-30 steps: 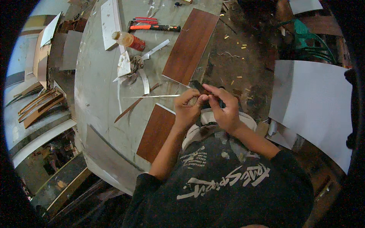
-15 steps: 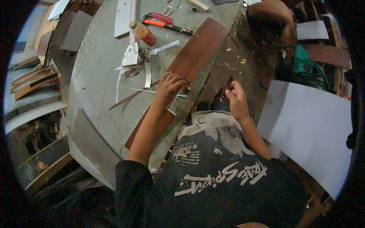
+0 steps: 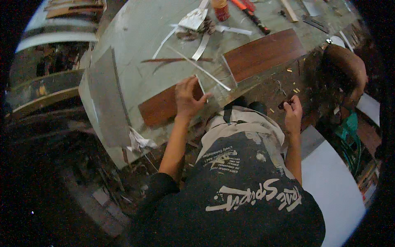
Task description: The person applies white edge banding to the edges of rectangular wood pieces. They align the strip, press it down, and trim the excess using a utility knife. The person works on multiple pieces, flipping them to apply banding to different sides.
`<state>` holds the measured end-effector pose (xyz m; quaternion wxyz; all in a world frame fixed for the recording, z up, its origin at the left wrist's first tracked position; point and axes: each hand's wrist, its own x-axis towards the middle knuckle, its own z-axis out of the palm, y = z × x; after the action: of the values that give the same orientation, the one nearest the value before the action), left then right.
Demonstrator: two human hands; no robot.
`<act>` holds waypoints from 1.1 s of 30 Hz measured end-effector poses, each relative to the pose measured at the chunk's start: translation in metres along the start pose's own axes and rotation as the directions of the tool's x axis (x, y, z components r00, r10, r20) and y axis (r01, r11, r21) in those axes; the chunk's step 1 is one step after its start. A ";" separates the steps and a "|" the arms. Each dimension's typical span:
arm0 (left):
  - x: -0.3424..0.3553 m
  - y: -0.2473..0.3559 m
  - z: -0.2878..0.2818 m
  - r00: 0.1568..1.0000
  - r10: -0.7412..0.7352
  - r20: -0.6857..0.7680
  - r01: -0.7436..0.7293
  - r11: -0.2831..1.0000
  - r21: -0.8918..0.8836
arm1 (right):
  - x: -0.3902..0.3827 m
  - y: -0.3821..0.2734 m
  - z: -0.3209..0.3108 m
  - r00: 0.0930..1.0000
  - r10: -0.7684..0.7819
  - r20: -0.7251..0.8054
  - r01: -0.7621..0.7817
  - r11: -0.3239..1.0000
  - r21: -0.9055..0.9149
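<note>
My left hand (image 3: 188, 98) is closed over the end of a short brown wood-look board (image 3: 158, 108) on the table, with the thumb at its white-edged end. My right hand (image 3: 293, 114) is raised off the table's near side, its fingers pinching a small dark object (image 3: 282, 105) whose kind I cannot make out. A second brown board (image 3: 263, 57) lies apart from the first, farther to the right. Between the boards a thin white strip (image 3: 201, 70) crosses a narrow brown strip (image 3: 173, 60).
Crumpled paper scraps (image 3: 192, 20), a bottle (image 3: 221, 10) and an orange-and-black tool (image 3: 251, 16) lie at the back of the table (image 3: 135, 24). A grey panel (image 3: 109, 94) lies left. Another person's bare limb (image 3: 345, 64) is at right, near a large white sheet (image 3: 333, 185).
The view has turned. My left hand has gone from the gap between the boards to the short board's end. My right hand still holds the small dark object.
</note>
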<state>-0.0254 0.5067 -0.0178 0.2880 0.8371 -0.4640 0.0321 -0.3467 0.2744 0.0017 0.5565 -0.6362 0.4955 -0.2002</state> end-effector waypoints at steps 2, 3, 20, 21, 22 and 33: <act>-0.020 -0.017 -0.014 0.986 -0.037 0.165 0.018 0.994 0.110 | 0.002 -0.002 0.003 0.995 0.013 0.095 -0.006 0.998 -0.068; -0.027 -0.027 -0.021 0.972 -0.051 0.228 0.018 0.989 0.146 | 0.003 -0.006 0.009 0.989 -0.013 0.149 0.032 0.991 -0.126; 0.043 0.021 -0.154 0.999 -0.031 -0.018 0.024 0.951 -0.309 | 0.021 -0.126 0.077 0.871 -0.226 0.437 0.193 0.974 0.120; 0.045 0.031 -0.161 0.998 -0.022 -0.055 -0.002 0.918 -0.396 | 0.020 -0.131 0.080 0.864 -0.236 0.446 0.192 0.971 0.143; 0.052 0.034 -0.167 0.981 -0.195 0.012 0.173 0.841 -0.512 | 0.019 -0.136 0.082 0.863 -0.237 0.447 0.182 0.970 0.162; 0.058 0.030 -0.124 0.782 -0.499 0.373 0.580 0.364 -0.729 | -0.003 -0.190 0.094 0.801 -0.322 0.505 0.226 0.943 0.243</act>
<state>0.0105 0.5145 0.1177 0.6121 0.7112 -0.1362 -0.3179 -0.1949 0.3034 0.1462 0.6903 -0.6815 0.2029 -0.1340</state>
